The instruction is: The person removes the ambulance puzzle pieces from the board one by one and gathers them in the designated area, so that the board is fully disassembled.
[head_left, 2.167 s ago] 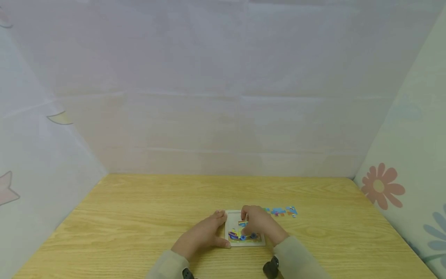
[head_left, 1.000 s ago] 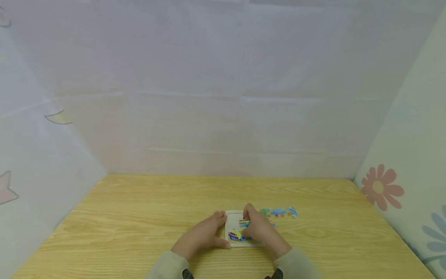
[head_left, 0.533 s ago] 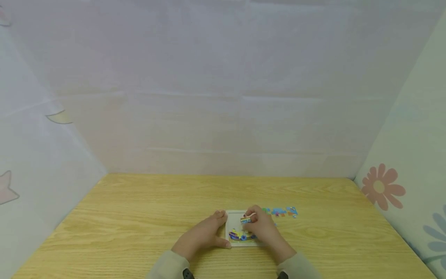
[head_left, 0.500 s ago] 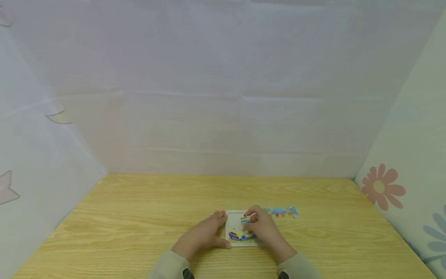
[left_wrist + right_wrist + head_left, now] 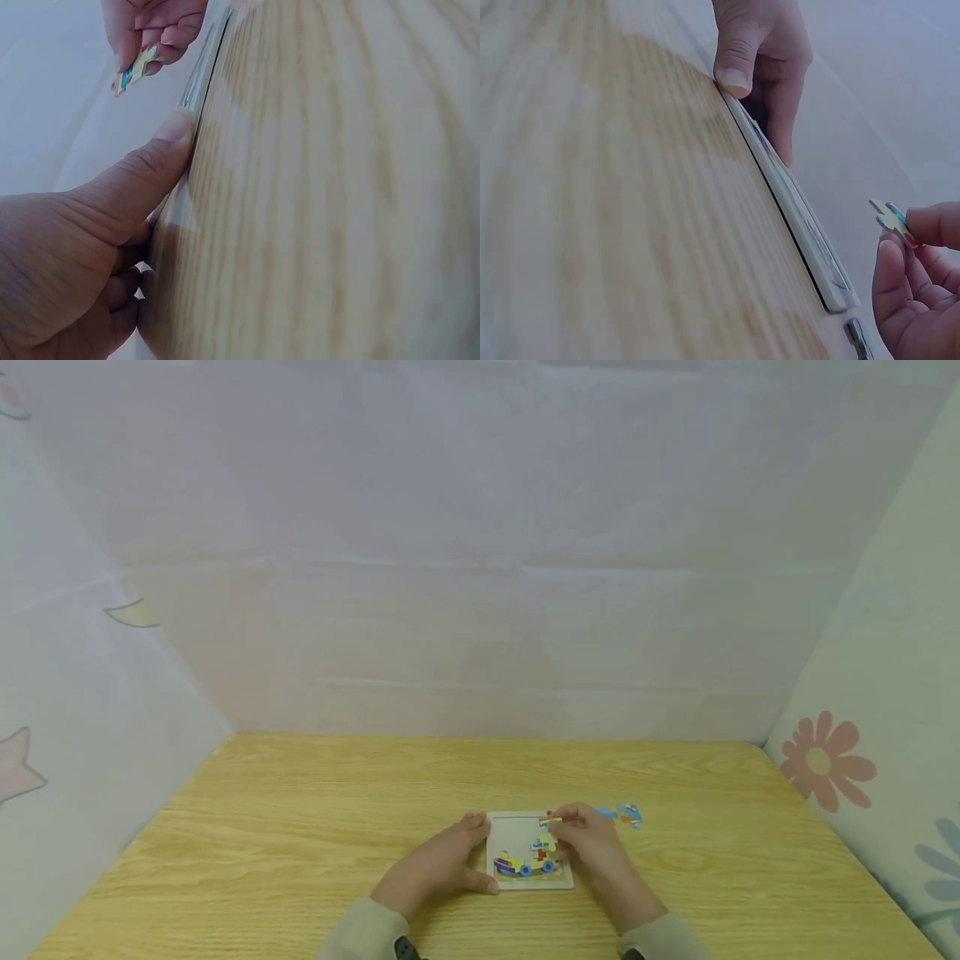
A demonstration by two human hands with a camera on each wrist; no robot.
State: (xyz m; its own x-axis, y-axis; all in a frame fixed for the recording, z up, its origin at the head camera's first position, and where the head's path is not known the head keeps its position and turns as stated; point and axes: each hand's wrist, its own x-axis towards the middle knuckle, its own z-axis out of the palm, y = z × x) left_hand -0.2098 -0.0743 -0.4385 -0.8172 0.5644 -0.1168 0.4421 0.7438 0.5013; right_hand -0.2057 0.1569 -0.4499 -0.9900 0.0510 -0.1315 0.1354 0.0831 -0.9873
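My left hand (image 5: 442,860) holds the left side of a pale puzzle board (image 5: 513,837), thumb at its near corner and fingers toward the far one. Along the near part of the board, joined pieces show a yellow vehicle (image 5: 513,867) with blue wheels. The upper left of the board shows bare. Over the board's right side, my right hand (image 5: 596,843) pinches a puzzle piece (image 5: 895,223) between thumb and fingers. Pale yellow with blue and red edges, the piece is raised off the board in both wrist views.
Loose blue and orange puzzle pieces (image 5: 628,814) lie on the wooden table (image 5: 337,793) beyond my right hand, which partly hides them. Another loose piece (image 5: 857,339) sits close to the board's right end. Cloth walls (image 5: 480,610) stand behind and at both sides.
My right hand has tilted and lifted the piece from over the middle of the board, moving right toward its far right corner. The left hand has stayed at the board's left side.
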